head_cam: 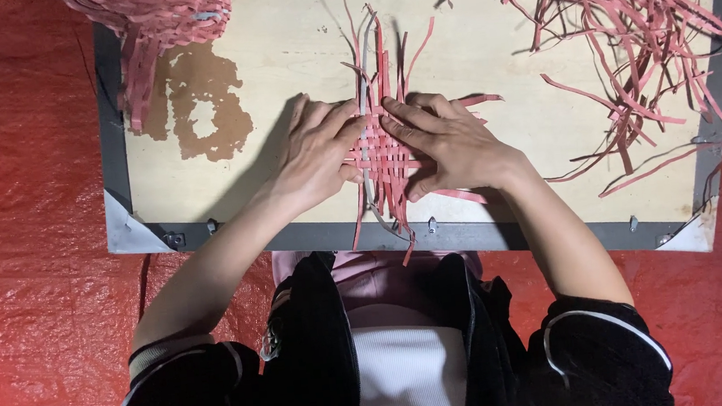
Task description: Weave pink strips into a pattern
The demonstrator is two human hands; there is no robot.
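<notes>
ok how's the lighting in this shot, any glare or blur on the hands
Head view: light falls evenly on the wooden board; the left hand casts a soft shadow leftward; the right hand and woven red strips look sharp; mild sheen on the red sheet.

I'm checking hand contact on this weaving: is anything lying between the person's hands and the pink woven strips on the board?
Nothing visible does. The left hand and the right hand both press flat on the woven patch of pink strips, fingers directly on it. The loose strip pile lies apart toward the board's far right.
</notes>
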